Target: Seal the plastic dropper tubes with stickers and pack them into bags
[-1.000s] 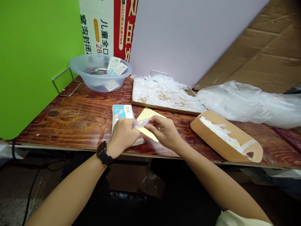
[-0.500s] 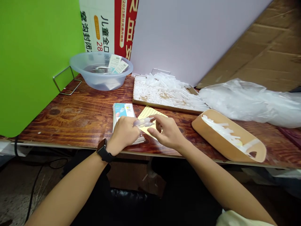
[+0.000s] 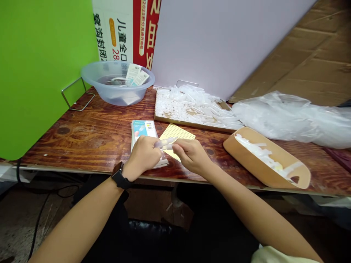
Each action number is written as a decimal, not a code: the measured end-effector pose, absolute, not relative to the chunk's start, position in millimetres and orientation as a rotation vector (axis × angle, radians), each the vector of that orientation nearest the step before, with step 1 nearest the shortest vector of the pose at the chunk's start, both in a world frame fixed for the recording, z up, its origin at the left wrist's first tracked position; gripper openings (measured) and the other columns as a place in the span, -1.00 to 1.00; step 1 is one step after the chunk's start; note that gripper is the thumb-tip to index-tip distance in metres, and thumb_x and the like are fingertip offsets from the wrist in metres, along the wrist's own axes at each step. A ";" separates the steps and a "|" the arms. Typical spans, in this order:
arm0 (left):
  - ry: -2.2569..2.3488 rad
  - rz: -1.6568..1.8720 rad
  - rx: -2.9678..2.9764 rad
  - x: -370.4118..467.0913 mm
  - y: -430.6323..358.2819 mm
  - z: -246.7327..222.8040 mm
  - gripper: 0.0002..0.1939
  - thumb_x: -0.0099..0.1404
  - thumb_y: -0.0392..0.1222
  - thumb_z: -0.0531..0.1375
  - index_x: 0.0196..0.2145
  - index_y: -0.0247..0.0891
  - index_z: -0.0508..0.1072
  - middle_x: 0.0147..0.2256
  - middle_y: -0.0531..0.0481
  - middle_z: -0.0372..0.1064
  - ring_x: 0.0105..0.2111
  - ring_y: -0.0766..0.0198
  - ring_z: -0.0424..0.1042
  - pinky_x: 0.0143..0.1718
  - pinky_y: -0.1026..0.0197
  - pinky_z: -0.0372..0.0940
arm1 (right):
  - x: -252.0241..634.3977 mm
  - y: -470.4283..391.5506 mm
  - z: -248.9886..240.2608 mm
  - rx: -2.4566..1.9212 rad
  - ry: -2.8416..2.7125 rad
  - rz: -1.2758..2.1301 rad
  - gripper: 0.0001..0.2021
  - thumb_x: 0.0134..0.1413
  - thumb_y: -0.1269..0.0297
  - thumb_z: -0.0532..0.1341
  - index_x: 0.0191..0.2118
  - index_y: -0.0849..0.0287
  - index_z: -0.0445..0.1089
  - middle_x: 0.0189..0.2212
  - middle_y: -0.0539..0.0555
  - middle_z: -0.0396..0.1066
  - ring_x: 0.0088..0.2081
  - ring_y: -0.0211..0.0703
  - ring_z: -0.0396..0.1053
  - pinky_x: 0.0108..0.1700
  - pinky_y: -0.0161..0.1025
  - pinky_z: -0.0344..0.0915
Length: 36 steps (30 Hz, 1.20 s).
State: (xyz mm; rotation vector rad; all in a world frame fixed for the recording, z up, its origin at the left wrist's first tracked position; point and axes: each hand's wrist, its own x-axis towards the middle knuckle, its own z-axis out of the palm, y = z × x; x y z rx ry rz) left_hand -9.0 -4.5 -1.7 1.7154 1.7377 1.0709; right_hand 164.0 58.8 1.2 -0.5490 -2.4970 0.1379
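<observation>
My left hand [image 3: 146, 153], with a black watch at the wrist, is closed around a pair of slim translucent plastic tubes [image 3: 166, 143] that stick out to the right. My right hand [image 3: 192, 153] has its thumb and fingers pinched at the far end of the nearer tube, hiding its tip. Beneath the tubes lies a yellow sheet [image 3: 182, 134] with rows of small dots. A stack of blue and white printed cards [image 3: 146, 126] in clear wrap sits partly under my left hand.
Behind, a shallow cardboard tray [image 3: 192, 122] holds many small white pieces and clear tubes. To the right are a tan bin [image 3: 246, 166] of white plastic parts and a clear plastic bag [image 3: 290, 117]. A translucent blue basin [image 3: 117, 93] with cards stands back left, beside a wire stand [image 3: 78, 109].
My right hand has closed its thumb and fingers over the end of the nearer tube, whose pointed tip was showing before. My left hand has barely moved.
</observation>
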 end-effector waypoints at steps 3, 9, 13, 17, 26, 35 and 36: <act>1.665 1.056 1.622 -10.6 -2.6 -2.0 -0.88 -0.15 -0.35 -0.05 -0.75 -0.27 0.06 -0.68 0.10 -0.09 -0.60 0.39 -0.04 -0.50 0.23 -0.18 | 166.0 59.9 1.5 -0.408 -2.460 -0.044 -0.85 0.24 0.24 0.07 -0.24 0.20 0.29 -0.45 0.08 0.40 -0.52 -0.22 0.26 -0.45 -0.27 0.09; 1.604 0.963 1.468 -14.3 1.3 -0.5 -0.86 -0.15 -0.35 -0.03 -0.78 -0.27 0.10 -0.71 0.11 -0.05 -0.62 0.40 -0.03 -0.53 0.25 -0.11 | 165.3 63.8 3.7 -0.221 -2.479 -0.441 -0.78 0.29 0.30 0.00 -0.35 0.20 0.31 -0.56 0.05 0.34 -0.59 -0.24 0.16 -0.48 -0.27 0.05; 1.621 0.926 1.558 -14.1 -0.6 -1.5 -0.85 -0.14 -0.35 -0.03 -0.78 -0.28 0.10 -0.72 0.11 -0.04 -0.61 0.40 -0.02 -0.49 0.26 -0.06 | 163.6 65.0 1.9 -0.176 -2.460 -0.523 -0.68 0.29 0.26 0.01 -0.51 0.18 0.24 -0.64 -0.01 0.23 -0.64 -0.28 0.03 -0.52 -0.27 -0.03; 1.770 0.958 1.737 -10.0 -7.3 -0.5 -0.84 -0.10 -0.34 -0.04 -0.76 -0.27 0.09 -0.72 0.09 -0.01 -0.62 0.38 -0.03 -0.47 0.25 -0.01 | 161.2 61.8 -5.2 -0.310 -2.418 -0.222 -0.68 0.28 0.32 0.00 -0.53 0.17 0.18 -0.65 -0.03 0.18 -0.62 -0.30 0.03 -0.52 -0.28 -0.06; 2.175 1.083 2.446 -5.3 -15.0 -1.3 -0.82 -0.06 -0.34 0.00 -0.65 -0.31 0.39 -0.60 -0.14 0.38 -0.56 0.17 0.33 -0.50 0.17 0.04 | 146.4 45.7 -8.9 -0.713 -2.019 1.196 -0.62 0.17 0.10 0.07 -0.60 0.16 0.12 -0.67 -0.10 0.06 -0.62 -0.36 -0.01 -0.54 -0.32 -0.05; 2.281 0.978 2.363 -4.4 -7.6 2.8 -0.82 -0.03 -0.37 0.00 -0.63 -0.28 0.37 -0.57 -0.13 0.39 -0.51 0.16 0.36 -0.49 0.14 -0.05 | 149.1 52.3 4.6 -0.914 -1.771 1.593 -0.79 0.00 0.16 0.16 -0.49 0.17 0.20 -0.66 -0.11 0.12 -0.60 -0.35 0.07 -0.56 -0.35 0.00; 2.295 0.935 2.304 -5.3 -6.4 3.3 -0.82 -0.03 -0.36 -0.01 -0.63 -0.28 0.37 -0.56 -0.12 0.40 -0.50 0.16 0.36 -0.49 0.14 -0.07 | 152.3 55.0 5.4 -0.887 -1.769 1.558 -0.84 -0.04 0.22 0.20 -0.43 0.18 0.23 -0.60 -0.09 0.19 -0.54 -0.33 0.15 -0.51 -0.35 0.10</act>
